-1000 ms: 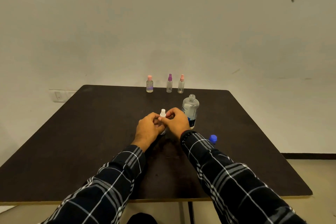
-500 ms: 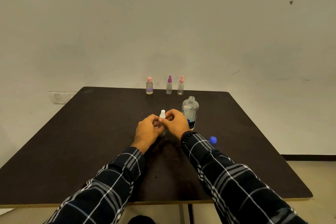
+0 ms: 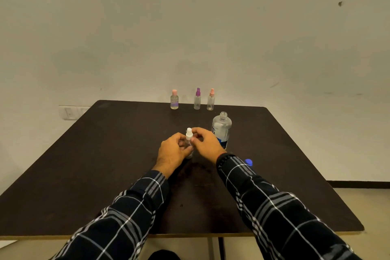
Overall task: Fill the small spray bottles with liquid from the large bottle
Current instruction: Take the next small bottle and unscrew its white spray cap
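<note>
A small clear spray bottle with a white top stands on the dark table in the middle. My left hand grips its body. My right hand pinches the white top with thumb and fingertips. The large clear bottle stands uncapped just to the right, behind my right hand. Its blue cap lies on the table near my right wrist. Three small bottles stand at the far edge: a pink-capped one, a purple-topped sprayer and a pink-topped sprayer.
The table backs onto a plain wall with a socket plate at its left. Bare tabletop spreads to the left and right of my hands. The front edge runs just below my sleeves.
My right hand's fingers have shifted around the white spray top while the left hand keeps hold of the bottle. The other bottles and the cap have not moved.
</note>
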